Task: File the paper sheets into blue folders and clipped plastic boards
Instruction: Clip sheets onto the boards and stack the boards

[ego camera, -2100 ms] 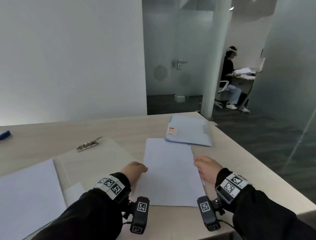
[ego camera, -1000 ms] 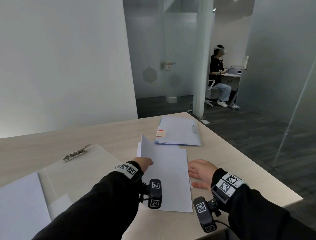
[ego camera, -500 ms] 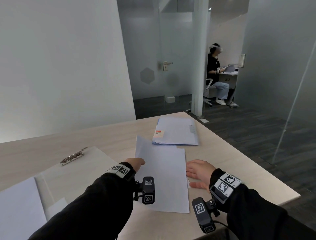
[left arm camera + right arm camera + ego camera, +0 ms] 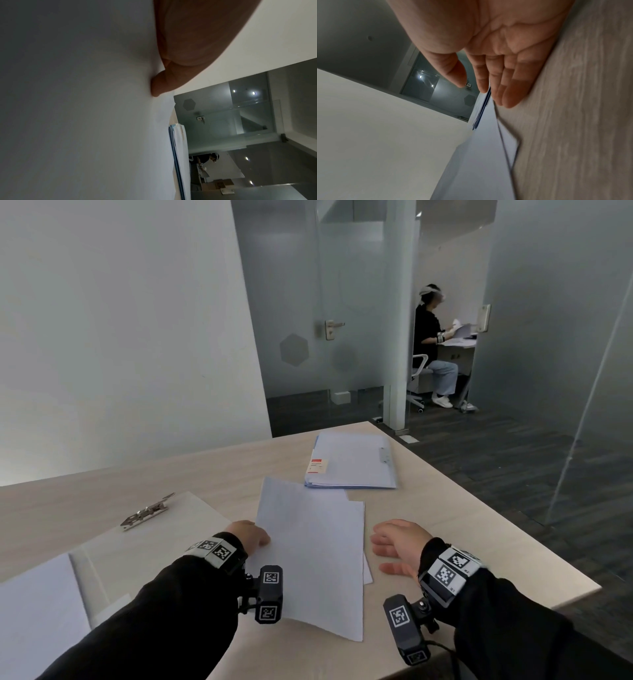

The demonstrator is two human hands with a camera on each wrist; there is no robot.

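Observation:
A small stack of white paper sheets (image 4: 356, 529) lies on the table in front of me. My left hand (image 4: 263, 541) pinches the left edge of the top sheet (image 4: 308, 559), which is raised off the stack and sits askew over it. In the left wrist view my thumb (image 4: 158, 86) presses on that sheet (image 4: 85, 121). My right hand (image 4: 381, 553) lies flat on the table beside the stack's right edge, fingers straight (image 4: 508, 94), holding nothing. A blue folder (image 4: 352, 463) with papers in it lies beyond the stack. A clear plastic board (image 4: 161, 539) with a metal clip (image 4: 147, 512) lies at the left.
More white sheets (image 4: 34, 614) lie at the near left, partly over the board. The table (image 4: 462, 542) ends close to my right hand and just beyond the folder. Glass partitions and a seated person (image 4: 431, 344) are far behind.
My left hand took the top sheet's left edge and lifted it, then lowered it somewhat. My right hand slid off the stack onto the table. The view turned left.

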